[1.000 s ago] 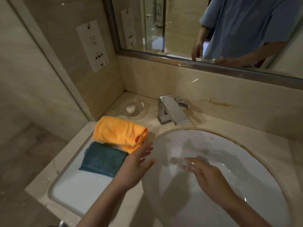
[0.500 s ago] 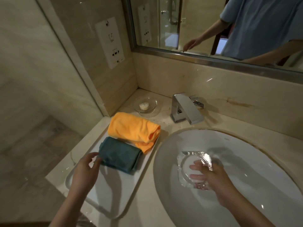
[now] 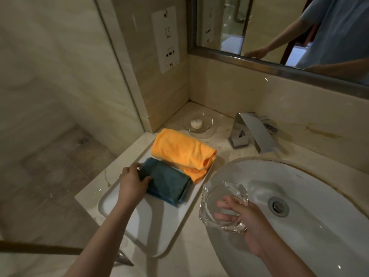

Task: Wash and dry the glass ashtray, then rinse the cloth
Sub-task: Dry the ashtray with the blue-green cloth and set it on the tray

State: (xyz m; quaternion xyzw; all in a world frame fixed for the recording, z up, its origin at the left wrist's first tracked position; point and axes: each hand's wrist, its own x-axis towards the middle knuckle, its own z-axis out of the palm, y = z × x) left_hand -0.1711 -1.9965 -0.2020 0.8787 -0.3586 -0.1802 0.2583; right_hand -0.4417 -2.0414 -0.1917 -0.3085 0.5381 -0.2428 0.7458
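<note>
On the far left is a beige stone wall, and low down the brown floor [image 3: 65, 156] shows. The pale marble bench [image 3: 189, 248] has thin dark veins in it.

On the left of the bench lies a long white tray with round corners [image 3: 139, 222]. The left hand [image 3: 132, 181] is on the tray's left part. Its fingers [image 3: 146, 179] are curled round the end of the rolled dark teal cloth [image 3: 167, 181], which lies on the tray. Just behind it, and touching it, lies a rolled orange cloth [image 3: 182, 151], with one end hanging over the tray's right edge.

On the wall above is a white socket plate [image 3: 165, 39]. It has a small drawing and tiny writing, too small to read.

In the back corner sits a round clear glass dish [image 3: 207, 127] with a small pale soap [image 3: 196, 123] in it.

Next comes the shiny square metal tap [image 3: 252, 131]. A brown stain [image 3: 323, 132] marks the stone behind it.

The thick clear glass ashtray [image 3: 211, 208] is tilted up over the left rim of the round white sink [image 3: 319, 196]. The right hand [image 3: 249, 226] holds it, with fingers [image 3: 225, 203] spread behind the glass. The sink has a metal drain [image 3: 278, 206].

Up top, a mirror with a grey metal frame [image 3: 259, 64] shows a person in a light blue shirt.
</note>
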